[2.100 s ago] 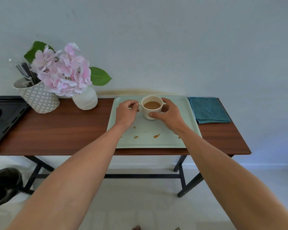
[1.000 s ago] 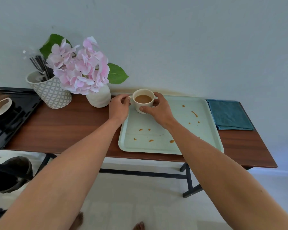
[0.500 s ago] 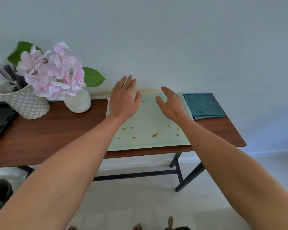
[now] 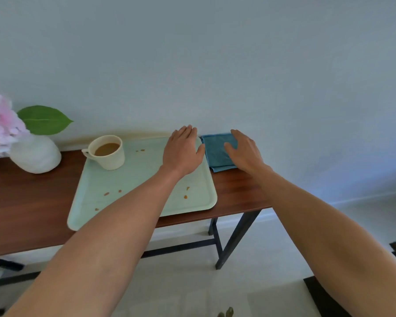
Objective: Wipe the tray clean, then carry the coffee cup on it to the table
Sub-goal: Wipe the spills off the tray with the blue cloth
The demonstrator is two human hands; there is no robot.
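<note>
A pale green tray (image 4: 101,186) lies on the wooden side table (image 4: 21,202), dotted with several brown coffee drops. A cream coffee cup (image 4: 108,153) full of coffee stands in the tray's far left corner. A folded blue cloth (image 4: 216,152) lies right of the tray by the wall. My left hand (image 4: 183,152) hovers open over the tray's far right corner. My right hand (image 4: 245,152) rests flat on the cloth's right part, fingers spread, not closed around it.
A white vase (image 4: 34,154) with pink flowers (image 4: 0,126) and a green leaf stands left of the tray. The table ends just right of the cloth. The wall runs directly behind the table. A dark mat edge (image 4: 325,298) lies on the floor at lower right.
Both hands let go of the cup after shifting it to the tray's far left corner, then moved right. My right hand now lies on the blue cloth. The view turned right.
</note>
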